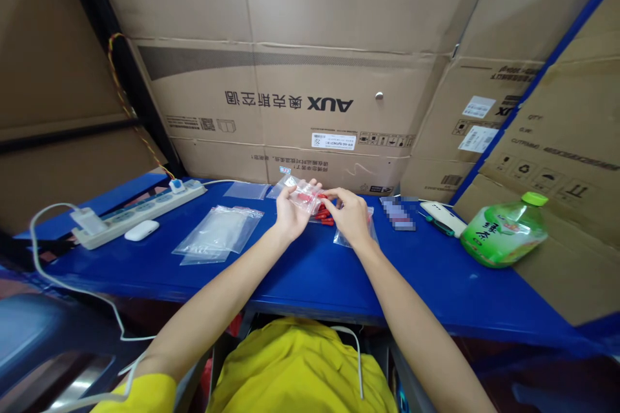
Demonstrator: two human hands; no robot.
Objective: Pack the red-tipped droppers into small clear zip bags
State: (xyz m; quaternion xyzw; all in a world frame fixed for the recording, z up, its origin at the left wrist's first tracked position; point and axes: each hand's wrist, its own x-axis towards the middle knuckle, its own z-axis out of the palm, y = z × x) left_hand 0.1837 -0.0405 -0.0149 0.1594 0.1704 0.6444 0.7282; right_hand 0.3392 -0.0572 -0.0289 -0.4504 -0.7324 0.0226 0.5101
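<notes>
Across the palm of my left hand (293,213) lies a clear plastic bag (306,199) with red pieces showing inside; the thumb rests on it. My right hand (349,211) is at the bag's right end, thumb and forefinger pinched together at its edge near a red piece. Just below the two hands, a small pile of red pieces (327,220) sits on the blue table (310,271); their exact kind is too small to tell. Partly under my right hand is another clear bag (343,237). To the left lies a stack of clear zip bags (217,232).
A white power strip (140,211) with plugs and a white earbud case (142,230) are at the left. On the right stand a green drink bottle (506,232), a pale device (443,218) and a blurred-out flat object (398,213). Cardboard walls (290,13) enclose the table.
</notes>
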